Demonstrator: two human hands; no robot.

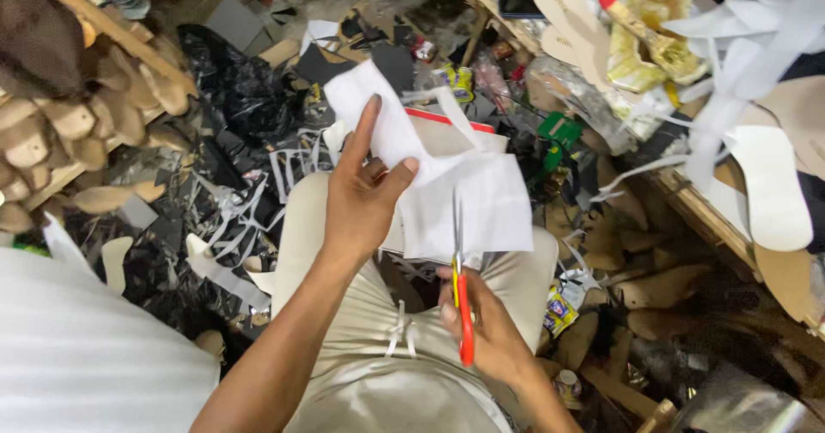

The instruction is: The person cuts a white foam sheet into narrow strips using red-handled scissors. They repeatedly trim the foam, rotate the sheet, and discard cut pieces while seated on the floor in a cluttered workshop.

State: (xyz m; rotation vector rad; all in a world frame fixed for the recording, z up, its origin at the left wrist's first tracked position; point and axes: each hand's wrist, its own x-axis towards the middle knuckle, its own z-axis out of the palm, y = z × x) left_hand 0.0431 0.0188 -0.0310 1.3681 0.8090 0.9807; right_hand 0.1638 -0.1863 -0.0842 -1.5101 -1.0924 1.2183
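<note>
1. Clutter fills the head view: a floor (258,21) strewn with black and white offcuts, cut strips (232,214) and small packets.
2. A rack (103,29) at upper left carries rows of tan shoe lasts (51,124), well apart from the hands.
3. A counter (713,218) along the right edge bears white insoles (769,184), a tan sole cut-out (571,8), long white strips (730,81) and a crumpled yellow wrapper (653,46).
4. More tan soles (653,287) lie heaped on the floor below the counter, beside a small blue and yellow packet (559,308).
5. A green box (560,131) sits just past the far edge of the sheet; nothing stands between the hands and the sheet.
6. The person's lap, in beige trousers (378,356), lies under both hands.
7. The left hand (361,201) grasps a white sheet (481,201) at its left side, thumb on top, forefinger stretched straight along it, other fingers hidden beneath.
8. The sheet hangs above the lap, its upper corner pointing away and a narrow cut strip curling from its top.
9. The right hand (485,326) is clenched round the orange handles of scissors (462,300).
10. Their blades point up into the lower edge of the sheet, near its middle; how far they are parted cannot be told.
</note>
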